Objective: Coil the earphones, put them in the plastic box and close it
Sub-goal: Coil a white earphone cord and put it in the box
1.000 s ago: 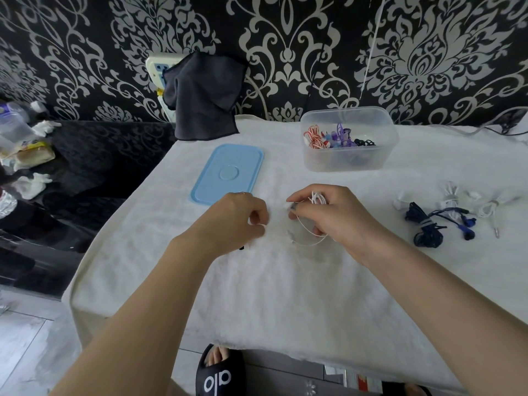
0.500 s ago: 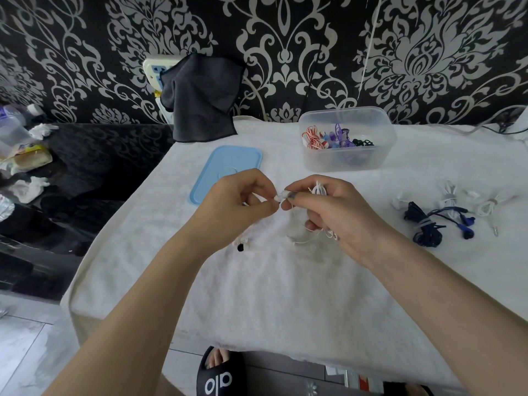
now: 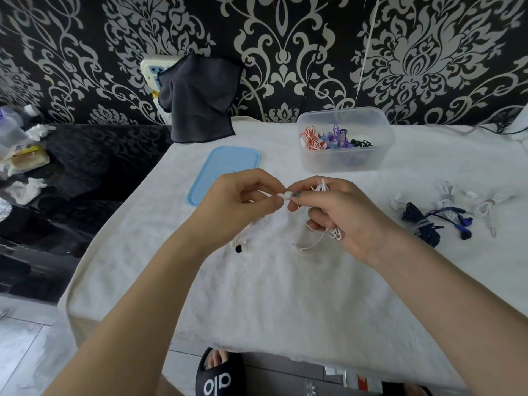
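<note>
Head view shows left hand (image 3: 243, 201) and right hand (image 3: 340, 215) each pinching the thin white earphone cable (image 3: 317, 241), apparently light and limp; best held at its stiffer plug end.

The white earphones (image 3: 323, 215) are lifted above the bench, partly coiled: a bundle of thin white cord with one loop drooping down toward the cloth and a small white end piece sticking out to the left. The plastic box (image 3: 345, 155) is clear, rectangular with rounded corners, upright and open at the back of the bench, with red-and-white, purple and black coiled earphones inside. Its light blue lid (image 3: 225, 170) lies flat to the box's left, apart from it.
</note>
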### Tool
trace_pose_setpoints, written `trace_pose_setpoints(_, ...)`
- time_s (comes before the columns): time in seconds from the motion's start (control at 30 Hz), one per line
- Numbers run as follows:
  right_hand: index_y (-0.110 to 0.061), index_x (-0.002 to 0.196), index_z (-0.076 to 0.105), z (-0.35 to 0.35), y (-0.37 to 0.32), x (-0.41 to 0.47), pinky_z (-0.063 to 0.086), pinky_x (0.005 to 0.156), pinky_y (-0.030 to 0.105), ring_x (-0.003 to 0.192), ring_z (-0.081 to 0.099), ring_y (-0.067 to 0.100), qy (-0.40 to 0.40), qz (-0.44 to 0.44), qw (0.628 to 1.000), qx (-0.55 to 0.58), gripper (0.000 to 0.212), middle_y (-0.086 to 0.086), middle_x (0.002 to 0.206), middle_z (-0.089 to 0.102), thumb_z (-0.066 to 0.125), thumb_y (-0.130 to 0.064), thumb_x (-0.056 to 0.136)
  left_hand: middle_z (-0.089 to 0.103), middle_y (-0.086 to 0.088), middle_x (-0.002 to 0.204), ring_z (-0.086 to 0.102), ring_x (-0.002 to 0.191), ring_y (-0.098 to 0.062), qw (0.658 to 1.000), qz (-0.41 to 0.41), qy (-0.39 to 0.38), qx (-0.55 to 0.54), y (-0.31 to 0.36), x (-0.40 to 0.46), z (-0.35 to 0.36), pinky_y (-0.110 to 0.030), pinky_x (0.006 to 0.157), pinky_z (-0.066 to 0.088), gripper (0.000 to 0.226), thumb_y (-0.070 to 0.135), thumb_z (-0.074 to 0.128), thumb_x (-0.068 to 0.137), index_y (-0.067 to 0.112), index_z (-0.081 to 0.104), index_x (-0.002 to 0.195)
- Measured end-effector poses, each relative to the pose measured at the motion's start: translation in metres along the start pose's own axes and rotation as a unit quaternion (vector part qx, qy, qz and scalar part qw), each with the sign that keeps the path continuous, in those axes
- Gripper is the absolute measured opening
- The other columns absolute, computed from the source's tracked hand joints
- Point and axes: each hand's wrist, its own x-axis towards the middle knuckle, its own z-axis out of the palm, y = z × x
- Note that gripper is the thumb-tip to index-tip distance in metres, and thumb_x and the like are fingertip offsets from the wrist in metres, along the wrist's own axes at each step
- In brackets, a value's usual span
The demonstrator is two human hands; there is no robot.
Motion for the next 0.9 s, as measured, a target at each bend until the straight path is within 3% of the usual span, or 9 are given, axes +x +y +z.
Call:
trace_pose_setpoints(0.1,-0.013,0.090,0.066,-0.002,-0.001,0.000,0.041,0.058,0.025,0.040,0.029,0.009,-0.014,0.010,0.999,0.036,0.007,0.008,0.076,0.071,0.064,-0.006,0.091,0.074,0.004,0.072,0.070,0.074,-0.013,1.000,-0.004,-0.004,-0.018,0.003,-0.001,-0.001,-0.033,0.074,0.051,0.010,0.008,0.076,0.089,0.017,0.074,0.093)
trace_pose_setpoints(0.23,-0.014,0.083,0.064,-0.004,-0.004,0.000,0.042,0.053,0.022,0.039,0.027,0.008,-0.047,0.013,0.996,0.068,0.014,0.010,0.076,0.069,0.061,-0.003,0.091,0.076,-0.019,0.088,0.064,0.094,-0.055,0.998,0.008,-0.001,-0.059,0.008,-0.002,-0.001,-0.061,0.086,0.052,0.010,0.009,0.079,0.086,0.018,0.076,0.088)
trace_pose_setpoints(0.3,-0.013,0.081,0.064,-0.005,-0.006,-0.001,0.042,0.051,0.021,0.038,0.027,0.008,-0.061,0.018,0.993,0.095,0.016,0.010,0.075,0.068,0.059,-0.001,0.092,0.075,-0.023,0.094,0.059,0.096,-0.062,0.997,0.017,-0.005,-0.074,0.010,-0.003,-0.002,-0.070,0.088,0.048,0.009,0.009,0.079,0.086,0.017,0.076,0.089)
trace_pose_setpoints(0.37,-0.012,0.079,0.062,-0.006,-0.007,-0.001,0.041,0.050,0.021,0.037,0.027,0.007,-0.073,0.028,0.989,0.125,0.019,0.008,0.073,0.066,0.057,0.000,0.093,0.075,-0.023,0.093,0.058,0.094,-0.063,0.996,0.028,-0.005,-0.084,0.010,-0.003,-0.002,-0.068,0.084,0.048,0.008,0.010,0.080,0.085,0.016,0.076,0.088)
trace_pose_setpoints(0.5,-0.012,0.076,0.059,-0.006,-0.007,-0.002,0.036,0.050,0.020,0.035,0.024,0.004,-0.098,0.046,0.979,0.170,0.020,0.005,0.070,0.064,0.055,-0.001,0.092,0.076,-0.013,0.086,0.065,0.084,-0.045,0.994,0.042,-0.015,-0.104,0.010,-0.003,-0.002,-0.060,0.081,0.050,0.010,0.006,0.079,0.085,0.013,0.074,0.090)
trace_pose_setpoints(0.57,-0.012,0.075,0.059,-0.005,-0.008,-0.002,0.036,0.049,0.020,0.035,0.024,0.004,-0.100,0.046,0.980,0.166,0.021,0.004,0.070,0.064,0.055,-0.002,0.092,0.075,-0.005,0.082,0.068,0.081,-0.022,0.993,0.039,-0.028,-0.105,0.009,-0.002,-0.002,-0.041,0.077,0.052,0.012,0.001,0.076,0.087,0.010,0.071,0.092)
trace_pose_setpoints(0.63,-0.013,0.075,0.059,-0.005,-0.007,-0.003,0.036,0.049,0.020,0.034,0.024,0.004,-0.098,0.051,0.980,0.166,0.021,0.003,0.070,0.064,0.055,-0.002,0.093,0.073,0.001,0.080,0.068,0.078,-0.014,0.993,0.029,-0.039,-0.106,0.009,-0.002,-0.003,-0.027,0.077,0.053,0.014,-0.002,0.073,0.087,0.009,0.069,0.095)
trace_pose_setpoints(0.8,-0.013,0.085,0.067,-0.003,-0.002,0.000,0.037,0.049,0.019,0.034,0.025,0.003,-0.086,0.093,0.972,0.199,0.018,0.002,0.073,0.064,0.056,-0.004,0.094,0.072,-0.005,0.092,0.072,0.082,-0.020,0.994,-0.021,-0.052,-0.095,0.009,-0.002,-0.007,-0.028,0.080,0.058,0.015,0.004,0.070,0.092,0.008,0.068,0.107)
trace_pose_setpoints(0.9,-0.014,0.100,0.069,-0.001,0.004,0.004,0.040,0.054,0.022,0.038,0.029,0.006,-0.025,0.061,0.992,0.107,0.018,0.004,0.075,0.066,0.058,-0.002,0.093,0.070,-0.005,0.089,0.069,0.075,-0.016,0.999,-0.032,-0.002,-0.006,-0.003,-0.002,-0.017,-0.034,0.075,0.058,0.003,0.008,0.066,0.097,0.007,0.068,0.098)
